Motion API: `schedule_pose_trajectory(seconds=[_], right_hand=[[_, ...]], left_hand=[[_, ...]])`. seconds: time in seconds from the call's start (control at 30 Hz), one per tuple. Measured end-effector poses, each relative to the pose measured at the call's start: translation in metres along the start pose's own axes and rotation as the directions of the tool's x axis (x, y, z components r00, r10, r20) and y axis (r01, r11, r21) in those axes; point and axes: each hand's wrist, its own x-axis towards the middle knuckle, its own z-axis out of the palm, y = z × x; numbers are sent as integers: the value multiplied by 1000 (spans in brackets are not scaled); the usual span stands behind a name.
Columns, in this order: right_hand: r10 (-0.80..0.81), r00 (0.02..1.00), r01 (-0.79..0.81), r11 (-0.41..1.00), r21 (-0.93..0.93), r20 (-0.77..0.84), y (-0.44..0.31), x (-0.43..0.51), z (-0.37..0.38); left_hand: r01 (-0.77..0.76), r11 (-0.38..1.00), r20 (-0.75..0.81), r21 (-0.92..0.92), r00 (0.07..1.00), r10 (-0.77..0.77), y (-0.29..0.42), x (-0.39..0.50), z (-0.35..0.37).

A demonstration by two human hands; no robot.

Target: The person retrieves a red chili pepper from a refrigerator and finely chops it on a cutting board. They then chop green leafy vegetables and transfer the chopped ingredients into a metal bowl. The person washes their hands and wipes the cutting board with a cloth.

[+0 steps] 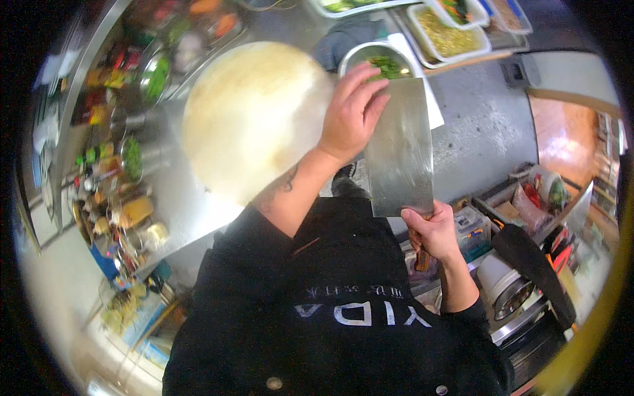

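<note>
My right hand [432, 227] grips the wooden handle of a broad cleaver [400, 153], whose wide steel blade points away from me. Beside the top of the blade my left hand [354, 111] has its fingers slightly spread and bent; nothing shows in it, though its palm side is hidden. Just beyond the fingers is a steel bowl [346, 58] with chopped greens [386, 67] in it. A large round cutting board [247, 119] lies on the steel counter to the left of the hand.
Small bowls of greens [132, 158] and sauce bottles [133, 212] crowd the counter's left side. Plastic tubs of chopped food [448, 32] stand at the back right. Lower right are a plastic box [470, 227], a white container [495, 274] and a crate with bagged items [532, 200].
</note>
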Motion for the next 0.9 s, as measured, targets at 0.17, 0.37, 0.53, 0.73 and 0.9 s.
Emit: schedule_pose_trajectory(seconds=[0.17,0.37,0.53,0.73,0.9], right_hand=[[16,989,1,993,117,-149,13,-22,-30],[-21,982,63,974,218,-189,24,-31,-44],[-9,969,47,987,151,-246,13,-26,-47],[-26,978,59,986,155,-206,2,-13,-46],[-29,985,49,992,116,-171,-1,7,-40]], left_hand=[[7,976,297,216,952,-73,-20,63,34],[65,997,161,29,985,-69,-33,83,22],[-109,958,324,267,946,18,-20,87,9],[6,971,415,241,903,-109,-28,69,24],[-174,975,271,136,953,132,-23,41,37]])
